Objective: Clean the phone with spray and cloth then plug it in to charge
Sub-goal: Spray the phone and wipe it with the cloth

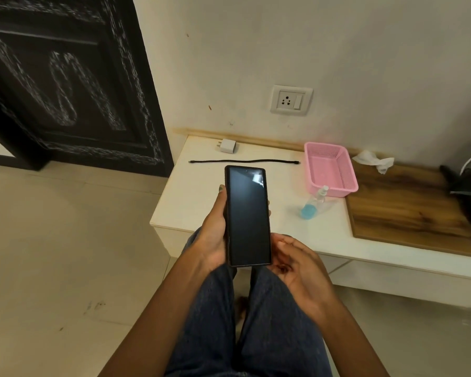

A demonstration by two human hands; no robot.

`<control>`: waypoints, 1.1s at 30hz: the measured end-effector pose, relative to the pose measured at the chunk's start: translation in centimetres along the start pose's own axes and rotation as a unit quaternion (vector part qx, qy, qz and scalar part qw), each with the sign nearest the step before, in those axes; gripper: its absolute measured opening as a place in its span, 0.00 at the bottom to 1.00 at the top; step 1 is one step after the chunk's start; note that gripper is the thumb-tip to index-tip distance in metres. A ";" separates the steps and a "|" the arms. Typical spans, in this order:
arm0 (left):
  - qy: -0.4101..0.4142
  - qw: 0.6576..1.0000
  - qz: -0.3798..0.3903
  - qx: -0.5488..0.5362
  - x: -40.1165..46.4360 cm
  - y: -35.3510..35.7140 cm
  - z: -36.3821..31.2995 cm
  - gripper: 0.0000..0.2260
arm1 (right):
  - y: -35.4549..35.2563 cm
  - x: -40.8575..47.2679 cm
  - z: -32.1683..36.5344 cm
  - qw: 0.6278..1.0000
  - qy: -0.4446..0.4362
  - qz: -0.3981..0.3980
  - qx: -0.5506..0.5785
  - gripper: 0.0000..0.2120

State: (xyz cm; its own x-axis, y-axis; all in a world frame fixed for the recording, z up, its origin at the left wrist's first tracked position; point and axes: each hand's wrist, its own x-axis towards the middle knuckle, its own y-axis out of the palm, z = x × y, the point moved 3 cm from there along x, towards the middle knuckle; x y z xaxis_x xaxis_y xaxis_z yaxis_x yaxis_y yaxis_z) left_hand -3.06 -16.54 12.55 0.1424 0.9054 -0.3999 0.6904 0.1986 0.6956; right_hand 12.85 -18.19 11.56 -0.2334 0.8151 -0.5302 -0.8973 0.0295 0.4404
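Phone (247,214) gripped in left hand (212,235) over table edge (229,232); right hand (297,268) loosely open beside.

Both forearms bare, reaching forward over the lap. Left hand (211,235) palm up, cradling the phone (248,216) from beneath, thumb along its left edge, fingertips just showing past the right edge; grip wraps the phone. Right hand (297,268) just beside the phone's lower right corner, palm turned inward, fingers loosely curled, holding nothing.
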 end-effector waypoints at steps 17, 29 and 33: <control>-0.012 1.000 -0.016 0.020 0.6 -0.7 -0.2 0.34 | 0.6 -0.2 0.3 0.998 -0.056 0.034 -0.023 0.10; -0.023 0.995 -0.064 0.071 3.4 -1.4 -0.4 0.31 | -0.2 2.2 0.1 0.998 -0.050 0.001 -0.047 0.10; -0.022 0.992 -0.092 0.083 5.9 -1.2 -1.1 0.28 | 0.0 4.5 1.1 0.995 -0.064 -0.014 -0.079 0.10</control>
State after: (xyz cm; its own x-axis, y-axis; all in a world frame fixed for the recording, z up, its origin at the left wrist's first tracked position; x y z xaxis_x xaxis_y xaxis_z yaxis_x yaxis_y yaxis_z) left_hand -3.82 -11.04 10.04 0.0329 0.8415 -0.5393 0.8141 0.2905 0.5029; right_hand 12.19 -13.87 10.01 -0.1680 0.8821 -0.4401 -0.9529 -0.0310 0.3017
